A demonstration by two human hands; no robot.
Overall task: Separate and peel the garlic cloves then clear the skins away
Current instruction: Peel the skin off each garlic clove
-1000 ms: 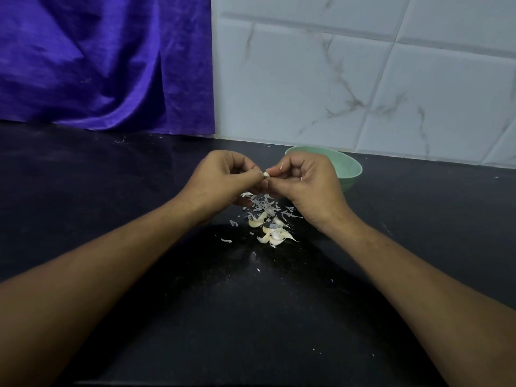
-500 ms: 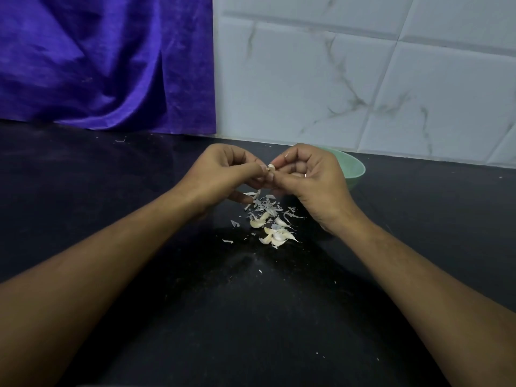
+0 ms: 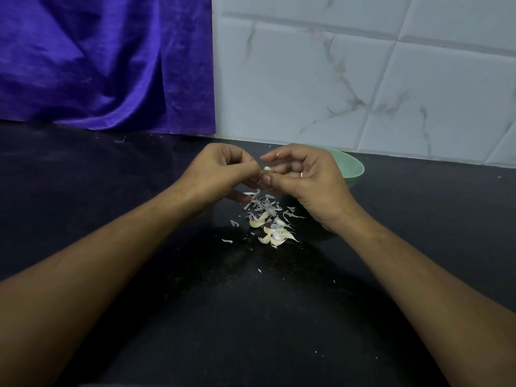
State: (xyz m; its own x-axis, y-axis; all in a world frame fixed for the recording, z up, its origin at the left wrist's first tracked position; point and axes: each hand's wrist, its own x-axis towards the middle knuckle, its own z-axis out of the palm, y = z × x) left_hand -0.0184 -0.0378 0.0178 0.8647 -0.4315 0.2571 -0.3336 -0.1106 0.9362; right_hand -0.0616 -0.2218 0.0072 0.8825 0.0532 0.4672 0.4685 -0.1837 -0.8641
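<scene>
Black counter point(image 3: 251, 317); clove point(image 3: 267, 169) between left hand point(image 3: 220, 174), right hand point(image 3: 310, 180)

Black counter point(image 3: 111, 191), purple curtain point(image 3: 97, 65) at back L, white marble-look wall tiles point(image 3: 363, 79) back R; dim light.

I am finding no text, label, brand, number or sign that can be read anywhere in this view.
</scene>
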